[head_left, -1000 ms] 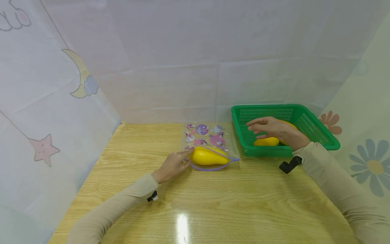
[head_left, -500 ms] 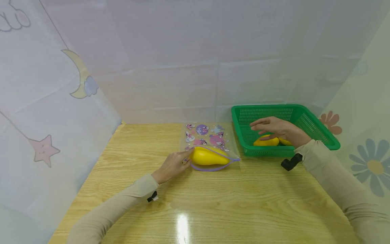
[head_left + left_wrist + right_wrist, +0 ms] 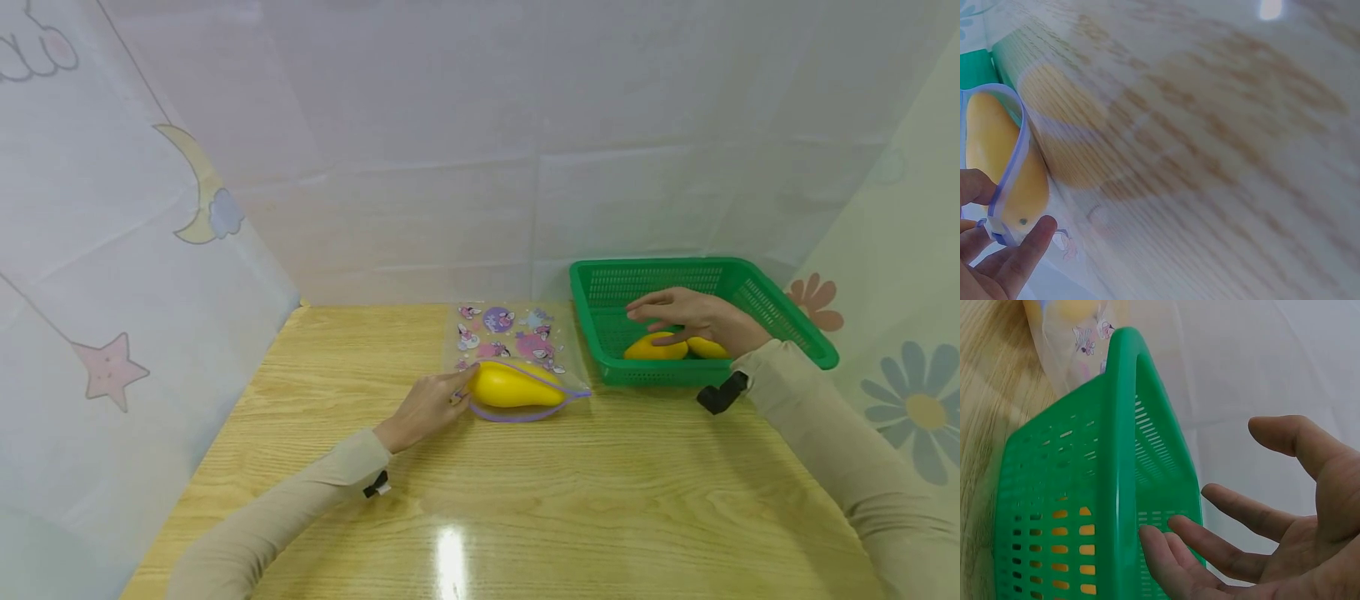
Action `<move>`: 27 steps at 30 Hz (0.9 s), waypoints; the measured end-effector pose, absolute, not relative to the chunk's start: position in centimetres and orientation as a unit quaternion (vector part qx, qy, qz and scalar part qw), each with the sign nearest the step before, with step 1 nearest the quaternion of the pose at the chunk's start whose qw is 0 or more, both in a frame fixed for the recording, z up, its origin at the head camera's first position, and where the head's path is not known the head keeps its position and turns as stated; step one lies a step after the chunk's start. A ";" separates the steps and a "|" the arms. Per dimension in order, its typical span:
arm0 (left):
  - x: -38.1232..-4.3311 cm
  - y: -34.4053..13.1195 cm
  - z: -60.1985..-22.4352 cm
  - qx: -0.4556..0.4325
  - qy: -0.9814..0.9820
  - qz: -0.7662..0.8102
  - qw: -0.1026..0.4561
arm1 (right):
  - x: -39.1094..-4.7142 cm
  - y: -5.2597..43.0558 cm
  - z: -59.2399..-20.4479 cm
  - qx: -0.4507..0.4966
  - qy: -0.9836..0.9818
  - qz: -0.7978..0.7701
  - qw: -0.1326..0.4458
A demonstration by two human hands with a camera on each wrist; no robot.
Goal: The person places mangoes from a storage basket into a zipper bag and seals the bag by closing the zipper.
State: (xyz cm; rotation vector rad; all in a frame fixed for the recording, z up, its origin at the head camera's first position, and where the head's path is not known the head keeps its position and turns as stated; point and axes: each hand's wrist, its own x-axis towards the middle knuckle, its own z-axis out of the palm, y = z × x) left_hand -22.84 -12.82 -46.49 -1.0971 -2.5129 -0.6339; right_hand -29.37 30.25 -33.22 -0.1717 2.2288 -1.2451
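My left hand (image 3: 423,408) pinches the left end of a clear zip bag (image 3: 495,323), printed with pink and purple cartoon figures. In the left wrist view its fingers (image 3: 1022,253) hold the purple zip edge (image 3: 1021,144) beside a pale slider (image 3: 996,226). A yellow mango (image 3: 513,387) lies inside the bag's gaping mouth. Over the green basket (image 3: 667,375) hovers my right hand (image 3: 697,317), fingers spread and holding nothing. Beneath it lie two more yellow mangoes, one at the left (image 3: 651,347) and another (image 3: 708,348) partly hidden by the hand.
The wooden table (image 3: 525,492) reaches back to a pale cloth wall (image 3: 420,200). The basket stands at the back right, close to the bag's right side. Printed cloth also rises on the left and right.
My right hand has drifted slightly right over the basket, showing more of the mangoes. The left hand and the bag have stayed in place.
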 end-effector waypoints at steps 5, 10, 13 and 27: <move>-22.8 -12.7 -46.4 -0.389 -0.878 -0.222 0.170 | -29.6 30.9 -33.5 -0.051 0.834 -0.466 0.290; -22.7 -12.7 -46.4 -0.391 -0.876 -0.224 0.174 | -29.7 31.6 -33.8 -0.056 0.835 -0.463 0.292; -22.6 -12.7 -46.4 -0.389 -0.877 -0.223 0.173 | -29.8 31.8 -33.9 -0.057 0.838 -0.457 0.292; -22.9 -12.9 -46.4 -0.388 -0.880 -0.223 0.159 | -30.4 32.9 -34.3 -0.028 0.871 -0.401 0.282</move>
